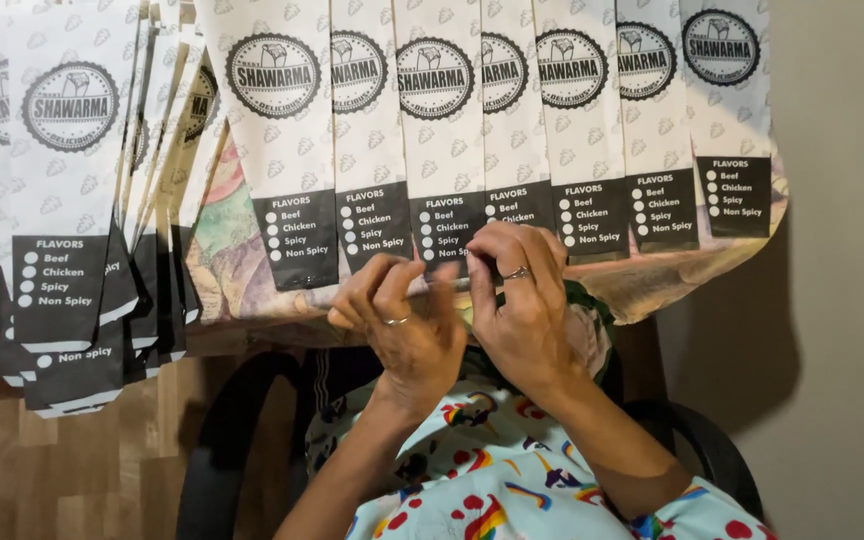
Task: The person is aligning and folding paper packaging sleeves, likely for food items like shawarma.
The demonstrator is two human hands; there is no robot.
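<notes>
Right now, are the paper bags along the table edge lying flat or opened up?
Flat. The row of paper bags lies overlapping on the table, their dark ends unexpanded; both hands, left hand and right hand, work at one edge.

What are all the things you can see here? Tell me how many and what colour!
Paper bags in a row: about nine, white with black bands, overlapping along the table's edge.
Stack of paper bags: one pile, count unclear, white and black, at left.
Table: one, covered in a many-coloured pattern, under the bags.
Chair: one, black, below the table.
Rings: two, silvery, one on each hand.
Clothing: pale with rainbow print, on the lap.
Left hand: at the table's edge, fingers bent.
Right hand: touching a bag's bottom edge.
</notes>
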